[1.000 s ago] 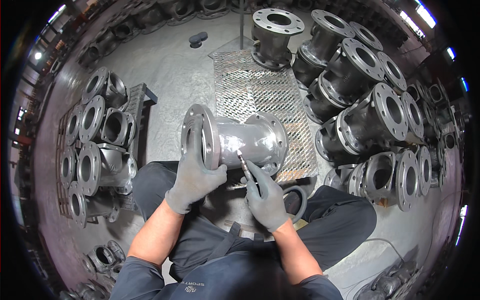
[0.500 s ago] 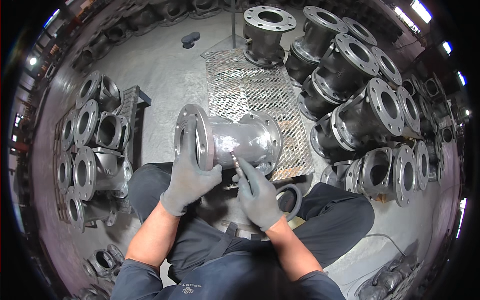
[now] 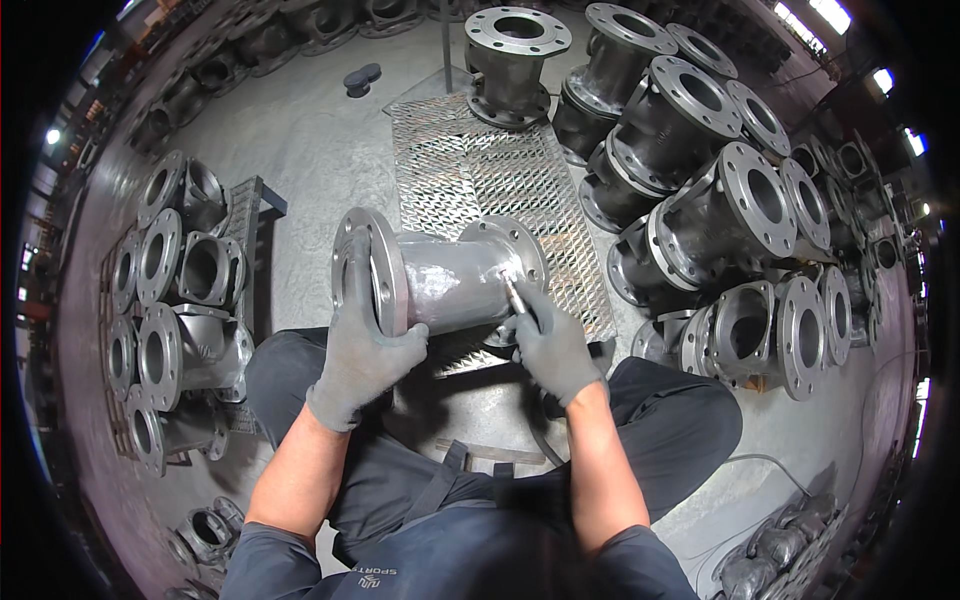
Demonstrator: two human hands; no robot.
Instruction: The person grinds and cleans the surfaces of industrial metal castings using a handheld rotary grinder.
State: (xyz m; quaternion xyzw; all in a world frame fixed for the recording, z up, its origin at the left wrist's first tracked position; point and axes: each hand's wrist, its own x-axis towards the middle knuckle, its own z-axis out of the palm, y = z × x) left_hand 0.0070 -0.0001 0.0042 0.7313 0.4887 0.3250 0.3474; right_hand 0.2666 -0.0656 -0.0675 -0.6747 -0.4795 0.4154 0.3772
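Item: flanged pipe fitting [image 3: 440,280], grey cast metal, lying on its side at picture centre, just above the seated person's knees, its far end over the chequered steel plate [image 3: 470,170] at 12 o'clock.

Left hand [image 3: 365,355], grey-gloved: fingers curled closed over the rim of the near flange at 9 o'clock of the fitting.

Right hand [image 3: 550,345], grey-gloved: closed around a slim metal tool [image 3: 513,296], its tip touching the fitting by the far flange at 3 o'clock.

Surroundings: stacked flanged valve bodies [image 3: 720,210] at 2 o'clock; further row of castings [image 3: 170,300] at 9 o'clock.
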